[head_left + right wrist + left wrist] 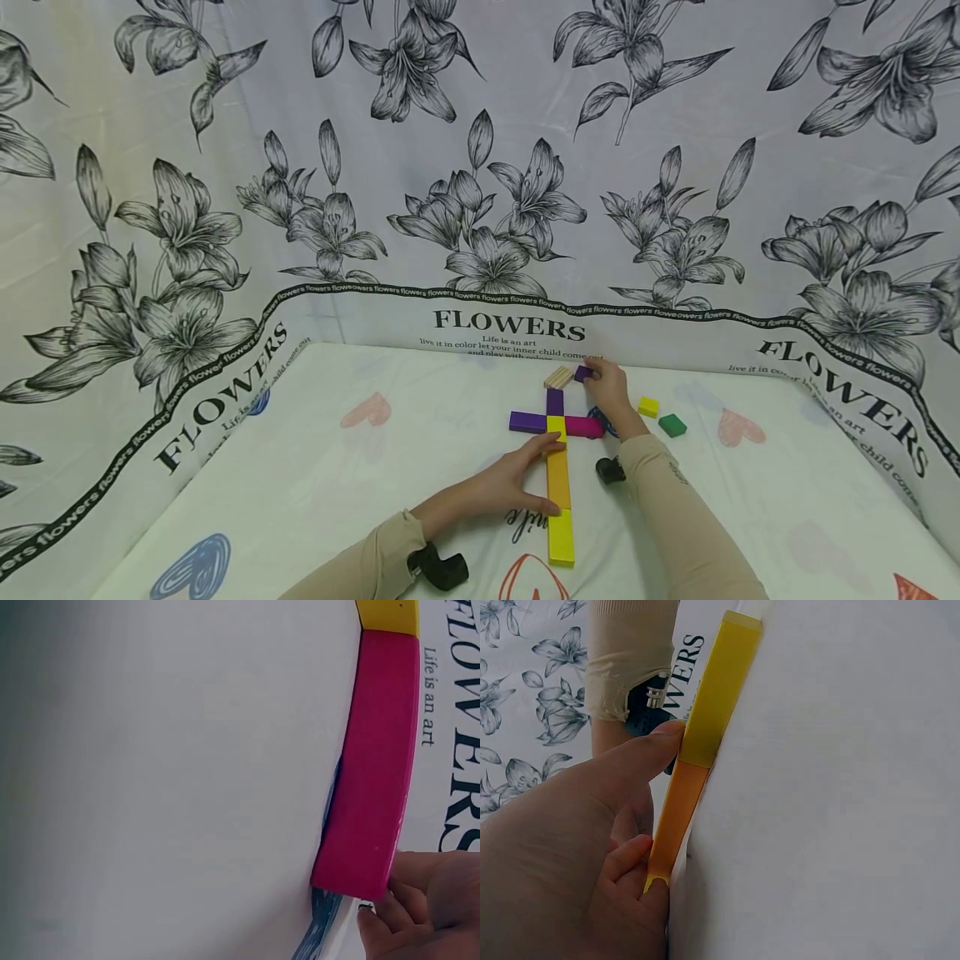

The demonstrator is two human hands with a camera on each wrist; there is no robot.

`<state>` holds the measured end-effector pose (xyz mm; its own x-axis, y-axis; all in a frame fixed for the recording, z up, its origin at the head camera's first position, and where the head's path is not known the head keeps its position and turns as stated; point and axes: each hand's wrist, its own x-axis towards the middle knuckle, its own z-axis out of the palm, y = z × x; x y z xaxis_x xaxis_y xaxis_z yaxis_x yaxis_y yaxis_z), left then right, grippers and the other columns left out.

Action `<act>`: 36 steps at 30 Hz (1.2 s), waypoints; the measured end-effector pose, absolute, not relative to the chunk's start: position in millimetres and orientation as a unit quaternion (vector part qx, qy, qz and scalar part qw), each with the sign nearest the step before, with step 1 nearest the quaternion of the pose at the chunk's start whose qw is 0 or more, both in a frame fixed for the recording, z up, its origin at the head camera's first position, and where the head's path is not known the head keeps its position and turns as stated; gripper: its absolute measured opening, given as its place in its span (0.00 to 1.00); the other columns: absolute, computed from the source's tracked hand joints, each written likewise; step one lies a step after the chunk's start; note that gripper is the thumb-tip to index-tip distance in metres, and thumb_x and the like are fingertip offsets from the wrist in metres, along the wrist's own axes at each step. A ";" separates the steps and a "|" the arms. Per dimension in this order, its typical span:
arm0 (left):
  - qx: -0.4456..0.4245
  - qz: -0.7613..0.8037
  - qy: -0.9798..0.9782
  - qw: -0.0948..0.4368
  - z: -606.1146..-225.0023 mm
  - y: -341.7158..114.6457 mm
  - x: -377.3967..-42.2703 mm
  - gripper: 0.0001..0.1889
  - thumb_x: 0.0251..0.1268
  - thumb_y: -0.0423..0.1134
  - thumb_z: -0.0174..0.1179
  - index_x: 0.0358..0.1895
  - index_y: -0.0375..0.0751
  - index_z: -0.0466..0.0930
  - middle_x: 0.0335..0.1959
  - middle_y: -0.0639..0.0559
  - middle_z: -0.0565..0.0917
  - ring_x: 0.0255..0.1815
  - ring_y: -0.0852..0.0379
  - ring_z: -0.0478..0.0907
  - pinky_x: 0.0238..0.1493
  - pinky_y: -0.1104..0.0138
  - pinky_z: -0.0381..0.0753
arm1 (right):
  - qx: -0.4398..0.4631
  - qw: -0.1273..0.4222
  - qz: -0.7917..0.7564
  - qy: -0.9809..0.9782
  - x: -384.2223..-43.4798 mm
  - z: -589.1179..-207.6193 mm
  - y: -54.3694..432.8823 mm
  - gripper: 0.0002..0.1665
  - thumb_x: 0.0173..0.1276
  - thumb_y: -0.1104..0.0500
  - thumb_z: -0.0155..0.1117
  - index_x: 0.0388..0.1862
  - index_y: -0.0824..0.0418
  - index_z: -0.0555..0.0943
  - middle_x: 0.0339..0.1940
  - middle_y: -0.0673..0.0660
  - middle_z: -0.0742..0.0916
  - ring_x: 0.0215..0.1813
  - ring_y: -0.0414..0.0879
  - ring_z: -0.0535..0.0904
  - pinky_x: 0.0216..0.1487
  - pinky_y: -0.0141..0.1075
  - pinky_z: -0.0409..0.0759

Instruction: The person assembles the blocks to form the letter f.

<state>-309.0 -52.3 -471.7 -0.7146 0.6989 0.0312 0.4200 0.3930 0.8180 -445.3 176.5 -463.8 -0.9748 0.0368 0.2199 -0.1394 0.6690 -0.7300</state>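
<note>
Coloured wooden blocks lie in a cross shape on the white cloth. A yellow block, an orange block and a smaller yellow block form its stem. My left hand rests along the stem's left side, thumb and fingers spread, touching the orange block near both its ends. A purple block and a magenta block make the side arms; another purple block tops it. Beyond the magenta block, my right hand pinches a small purple block between its fingertips.
A pale striped wooden block lies just past the top of the cross. Right of my right hand are a yellow cube and a green block. A flower-print curtain stands behind the cloth-covered surface.
</note>
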 end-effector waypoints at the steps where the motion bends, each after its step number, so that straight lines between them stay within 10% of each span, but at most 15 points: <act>1: 0.342 0.432 0.819 0.161 -471.7 -52.2 -309.0 0.52 0.55 0.53 0.70 0.78 0.60 0.44 0.76 0.62 0.63 0.79 0.59 0.53 0.80 0.48 0.52 | 0.027 0.108 0.407 -0.906 -444.8 -463.1 176.5 0.25 0.68 0.73 0.55 0.65 0.72 0.72 0.66 0.70 0.76 0.69 0.64 0.71 0.71 0.52 0.71; 36: 0.316 0.436 0.825 0.171 -473.6 -50.1 -310.0 0.52 0.54 0.55 0.70 0.78 0.61 0.45 0.75 0.68 0.63 0.80 0.58 0.53 0.79 0.45 0.52 | 0.038 0.089 0.411 -0.907 -400.3 -441.5 213.3 0.32 0.69 0.58 0.63 0.69 0.68 0.68 0.69 0.68 0.74 0.73 0.63 0.67 0.73 0.55 0.67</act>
<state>-310.0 -50.1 -473.6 -0.7423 0.6701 -0.0062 0.3724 0.4203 0.8274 -400.3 213.3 -441.5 -0.9813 0.0041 0.1926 -0.1421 0.6595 -0.7381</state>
